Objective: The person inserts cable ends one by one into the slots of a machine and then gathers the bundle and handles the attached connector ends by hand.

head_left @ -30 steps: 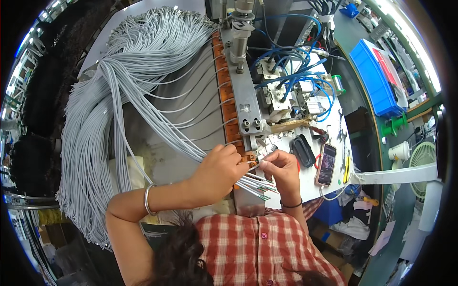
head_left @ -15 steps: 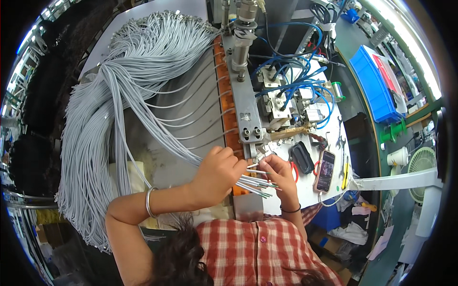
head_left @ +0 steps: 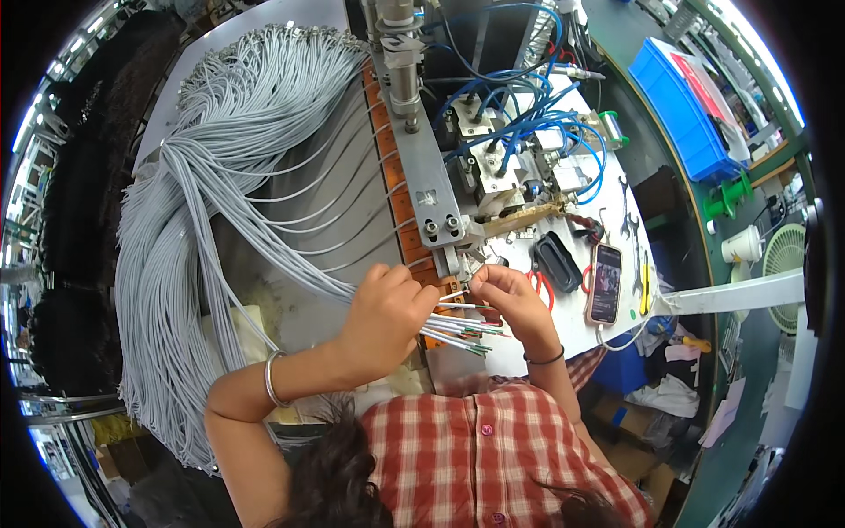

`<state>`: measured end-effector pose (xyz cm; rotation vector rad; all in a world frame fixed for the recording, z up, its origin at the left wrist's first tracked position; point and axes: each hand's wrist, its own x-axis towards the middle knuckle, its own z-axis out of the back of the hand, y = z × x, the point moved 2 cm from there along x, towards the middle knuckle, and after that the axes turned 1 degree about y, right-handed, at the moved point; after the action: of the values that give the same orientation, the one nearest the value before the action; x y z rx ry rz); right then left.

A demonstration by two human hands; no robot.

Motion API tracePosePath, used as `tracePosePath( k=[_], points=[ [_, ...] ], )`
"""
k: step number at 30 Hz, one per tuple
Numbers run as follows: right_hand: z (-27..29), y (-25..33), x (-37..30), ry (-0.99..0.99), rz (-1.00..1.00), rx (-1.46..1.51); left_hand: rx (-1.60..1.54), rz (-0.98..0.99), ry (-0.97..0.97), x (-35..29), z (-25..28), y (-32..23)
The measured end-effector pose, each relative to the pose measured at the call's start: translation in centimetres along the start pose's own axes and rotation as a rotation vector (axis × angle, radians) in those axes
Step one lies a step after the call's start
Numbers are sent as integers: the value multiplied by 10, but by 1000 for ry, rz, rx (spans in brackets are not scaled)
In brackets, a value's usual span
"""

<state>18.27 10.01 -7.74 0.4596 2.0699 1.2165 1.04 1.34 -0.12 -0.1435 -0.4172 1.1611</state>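
Note:
My left hand (head_left: 387, 312) is closed around a bundle of grey cables (head_left: 299, 264). Their cut ends (head_left: 458, 330), with green, white and red wire tips, fan out past its fingers toward the right. My right hand (head_left: 515, 304) is in a pinch on a small pale piece at a cable end, close to the lower end of the orange fixture strip (head_left: 403, 211). Its fingertips mostly hide that piece, so its kind is unclear. Several single cables run from the bundle to the strip, under a grey metal bar (head_left: 414, 158).
A large heap of grey cables (head_left: 167, 290) covers the left side. Blue air hoses (head_left: 528, 123) and machine blocks stand beyond the bar. To the right lie a black case (head_left: 556, 261), red-handled scissors (head_left: 543, 289), a phone (head_left: 605, 283), wrenches (head_left: 632, 242) and a blue bin (head_left: 682, 110).
The whole view has shifted, so the bench and machine appear farther left and higher. Both hands keep their holds, with only slight movement of the right fingers at the cable end.

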Motion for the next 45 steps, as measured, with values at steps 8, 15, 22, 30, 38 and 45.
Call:
tracePosePath(
  k=[8, 15, 22, 30, 38, 45],
  points=[
    [1, 3, -1, 78, -65, -41, -65, 76, 73, 1, 2, -3],
    [-1, 5, 1, 97, -50, -68, -34, 65, 52, -4, -3, 0],
    [-14, 6, -6, -90, 185, -18, 3, 90, -22, -2, -2, 0],
    [-9, 3, -7, -135, 216, 41, -44, 55, -57, 0, 1, -4],
    [-11, -1, -4, -166, 351, 2, -121, -63, -19, 0, -3, -4],
    [-1, -3, -1, -186, 143, -145, -78, -10, -49, 1, -3, -1]
  ],
)
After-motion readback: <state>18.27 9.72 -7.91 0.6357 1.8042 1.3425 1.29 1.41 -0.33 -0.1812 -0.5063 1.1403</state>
